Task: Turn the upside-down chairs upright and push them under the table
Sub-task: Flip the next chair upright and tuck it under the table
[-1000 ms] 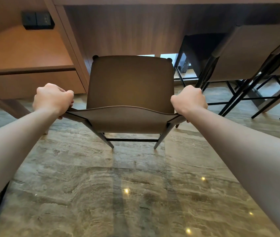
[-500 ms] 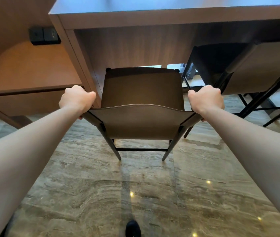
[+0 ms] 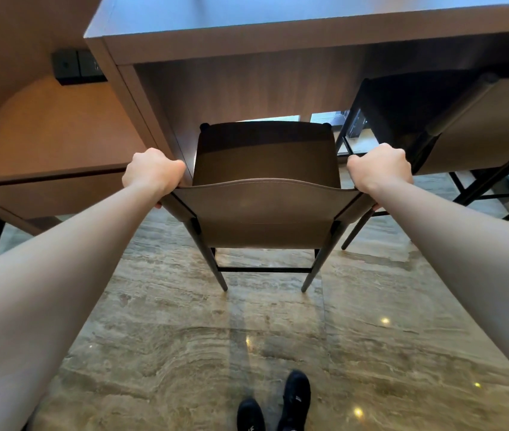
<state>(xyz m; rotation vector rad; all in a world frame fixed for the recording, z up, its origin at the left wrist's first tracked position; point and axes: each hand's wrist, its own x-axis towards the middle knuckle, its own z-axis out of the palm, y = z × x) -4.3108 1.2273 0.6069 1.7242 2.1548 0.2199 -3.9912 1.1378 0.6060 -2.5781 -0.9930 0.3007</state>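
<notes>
A brown chair (image 3: 265, 213) stands upright on its dark legs in front of me, its seat partly under the wooden table (image 3: 309, 35). My left hand (image 3: 153, 172) grips the left top corner of the backrest. My right hand (image 3: 379, 168) grips the right top corner. Both arms are stretched forward. A second chair (image 3: 480, 126) of the same kind stands to the right, tucked under the table.
The table's side panel (image 3: 141, 113) drops to the floor just left of the chair. A lower wooden counter (image 3: 45, 144) with a black socket box (image 3: 76, 66) lies further left. My black shoes (image 3: 275, 405) stand on the polished stone floor (image 3: 278, 337).
The chair has slid forward under the table with both hands gripping its backrest. My view has risen, so the tabletop and my shoes now show.
</notes>
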